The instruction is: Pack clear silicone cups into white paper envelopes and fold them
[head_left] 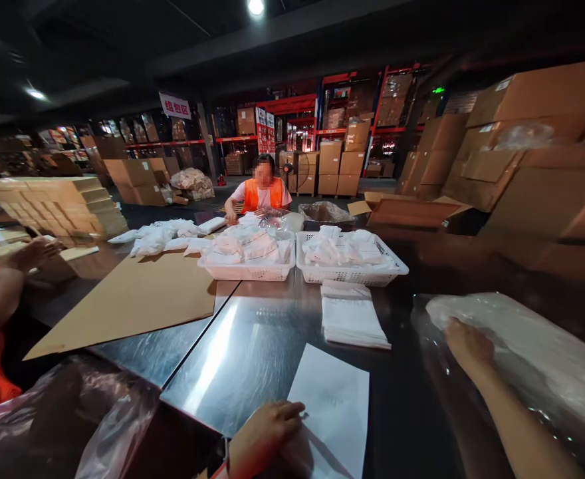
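1. At the far left, a co-worker's arm [3, 279] in an orange vest reaches over a stack of pale flat cartons [58, 203] at the edge of the worktop [252, 359].
2. A clear plastic bag [98, 419] lies crumpled at the lower left, and a brown cardboard sheet [137, 299] lies flat on the metal surface beyond it.
3. A white hanging sign [175, 105] with red Chinese characters shows far back on the left; I read them as "组包区".
4. The left hand [267, 432] rests on the near edge of a white paper sheet [335, 406], its fingers curled loosely over the paper; a firm grip cannot be told. The sheet lies flat at the near middle of the worktop, with no print that can be read.
5. Behind it sits a stack of white flat bags [352, 319], and further back two white baskets [252, 269] [355, 274] stand side by side, filled with small white packets.
6. A person in an orange vest [262, 193] sits at the far end, with red shelving and brown boxes [342, 163] behind.
7. The right hand [467, 346] lies on a large clear plastic-wrapped bundle [522, 352] at the right, fingers pressed against the wrap; whether they pinch it cannot be told.
8. Big cardboard boxes [532, 153] are piled at the far right.
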Demonstrator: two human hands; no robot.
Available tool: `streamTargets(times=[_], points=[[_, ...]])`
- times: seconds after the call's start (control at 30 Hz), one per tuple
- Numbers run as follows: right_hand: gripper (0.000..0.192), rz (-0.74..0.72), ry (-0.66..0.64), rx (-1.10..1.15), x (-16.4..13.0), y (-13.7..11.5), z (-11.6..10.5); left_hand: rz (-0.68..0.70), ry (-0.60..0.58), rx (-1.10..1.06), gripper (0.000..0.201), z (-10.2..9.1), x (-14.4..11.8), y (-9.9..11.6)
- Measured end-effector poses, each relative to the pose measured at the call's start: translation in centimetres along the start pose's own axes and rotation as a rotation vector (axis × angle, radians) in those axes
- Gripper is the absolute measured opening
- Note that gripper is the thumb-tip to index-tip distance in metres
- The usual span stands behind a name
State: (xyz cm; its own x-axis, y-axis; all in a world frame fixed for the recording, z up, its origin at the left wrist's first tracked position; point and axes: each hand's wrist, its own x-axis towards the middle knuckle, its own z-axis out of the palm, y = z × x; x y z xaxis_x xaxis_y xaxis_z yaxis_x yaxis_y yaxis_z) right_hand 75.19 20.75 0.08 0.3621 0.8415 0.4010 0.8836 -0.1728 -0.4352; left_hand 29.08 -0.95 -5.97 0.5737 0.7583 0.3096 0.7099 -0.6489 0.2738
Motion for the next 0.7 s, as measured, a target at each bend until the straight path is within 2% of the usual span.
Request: streamTargets(times=[0.07, 0.13, 0.23, 0.3, 0.33, 0.47, 0.53, 0.6, 0.7], points=[[0.013, -0.055, -0.068, -0.058, -3.3, -1.2, 0.3, 0.012, 0.037, -0.051, 0.015, 0.8, -0.1, -0.2], [0.005, -0.129, -0.111, -0.107, -8.1, -2.2, 1.0, 0.036, 0.06, -0.087, 0.011, 1.4, 0.0, -0.5], [0.017, -0.277, -0.14, -0.196, -15.3, -3.0, 2.2, 0.052, 0.062, -0.077, 0.002, 1.5, 0.1, -0.7], [0.024, -0.348, -0.081, -0.175, -18.1, -3.0, 2.3, 0.034, 0.042, -0.05, 0.004, 1.2, 0.2, -0.6], [0.026, -0.331, -0.059, -0.127, -18.6, -3.0, 2.0, 0.015, 0.027, -0.038, 0.004, 1.0, 0.2, -0.5], [0.016, -0.025, -0.09, 0.322, -17.5, -3.2, -0.2, -0.054, 0.016, 0.019, 0.01, 0.3, 0.5, 0.3], [0.03, 0.034, -0.092, 0.562, -17.5, -3.8, -1.3, -0.066, 0.04, 0.055, 0.014, 0.2, 0.8, 0.7], [0.049, 0.033, -0.092, 0.79, -19.2, -4.8, -2.0, -0.081, 0.06, 0.082, 0.018, 0.1, 1.1, 1.1], [0.058, 0.185, -0.219, 1.221, -23.4, -7.0, -2.0, -0.103, 0.056, 0.092, 0.022, 0.0, 1.2, 1.6]])
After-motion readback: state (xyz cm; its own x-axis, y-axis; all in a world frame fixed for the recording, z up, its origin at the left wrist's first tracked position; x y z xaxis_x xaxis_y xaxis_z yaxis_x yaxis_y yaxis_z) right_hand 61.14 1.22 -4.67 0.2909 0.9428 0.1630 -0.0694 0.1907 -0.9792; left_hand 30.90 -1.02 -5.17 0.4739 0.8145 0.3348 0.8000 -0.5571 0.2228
